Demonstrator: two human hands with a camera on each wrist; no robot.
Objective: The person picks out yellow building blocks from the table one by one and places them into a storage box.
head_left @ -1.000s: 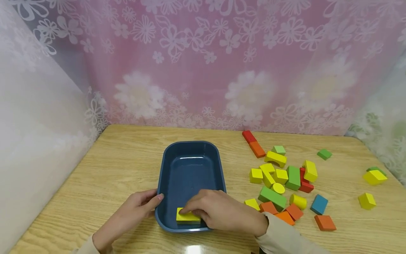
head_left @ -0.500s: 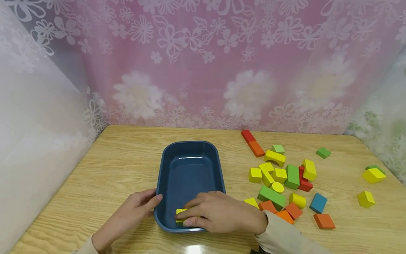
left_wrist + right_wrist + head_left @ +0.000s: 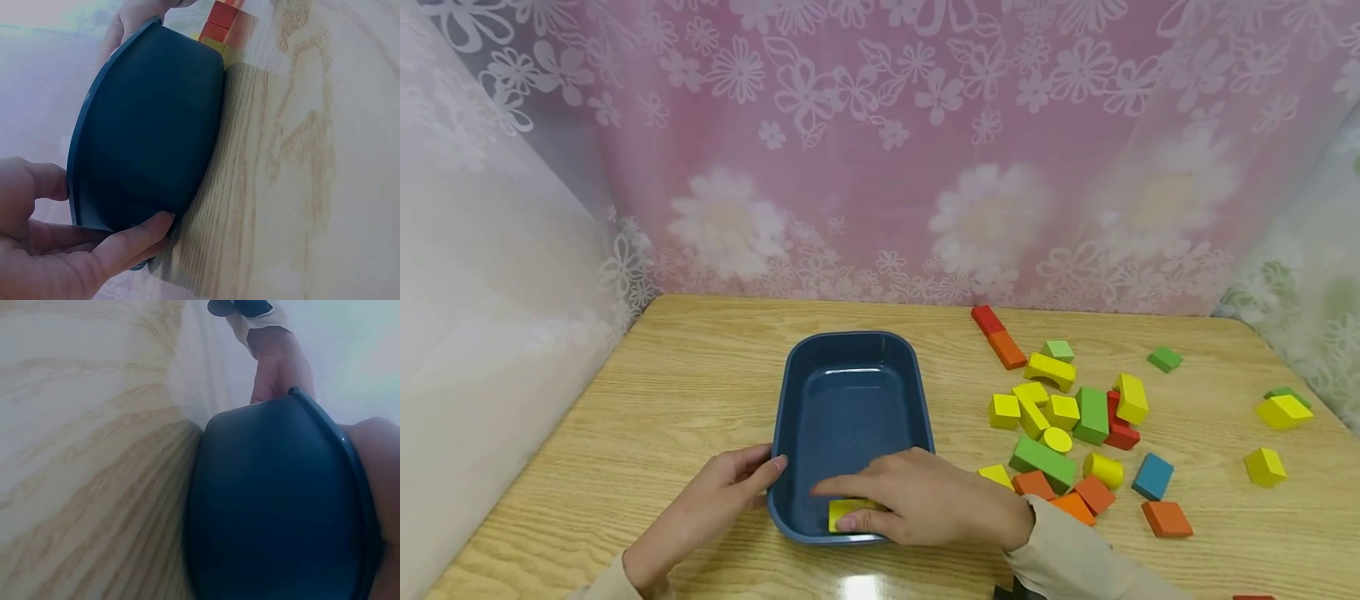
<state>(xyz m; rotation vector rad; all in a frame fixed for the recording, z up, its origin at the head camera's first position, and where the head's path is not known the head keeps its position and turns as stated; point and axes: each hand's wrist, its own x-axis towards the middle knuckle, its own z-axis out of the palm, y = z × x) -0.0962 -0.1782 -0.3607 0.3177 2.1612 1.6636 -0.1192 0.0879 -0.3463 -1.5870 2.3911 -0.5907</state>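
A dark blue rectangular tray [image 3: 850,425] stands on the wooden table in the head view. My left hand [image 3: 726,492] grips its left side, thumb over the rim; the left wrist view shows fingers [image 3: 134,240] under the tray's outer wall [image 3: 150,125]. Inside, near the front wall, lies a yellow toy block [image 3: 838,510]. Over the block's right part is my right hand [image 3: 925,500], its index finger straight and reaching left past it, its thumb against the block's front. The other fingers are hidden. In the right wrist view the tray's wall [image 3: 275,500] blocks the block from sight.
Right of the tray lie scattered blocks: a green block [image 3: 1042,463], a yellow cylinder [image 3: 1103,471], a yellow arch [image 3: 1051,372], a blue block [image 3: 1153,477], an orange block [image 3: 1167,518] and several more. A pink flowered curtain [image 3: 880,208] hangs along the table's back edge.
The yellow block has slid slightly right and toward the front wall. My right hand's index finger has gone from bent on the block to straight. My left hand stays on the tray.
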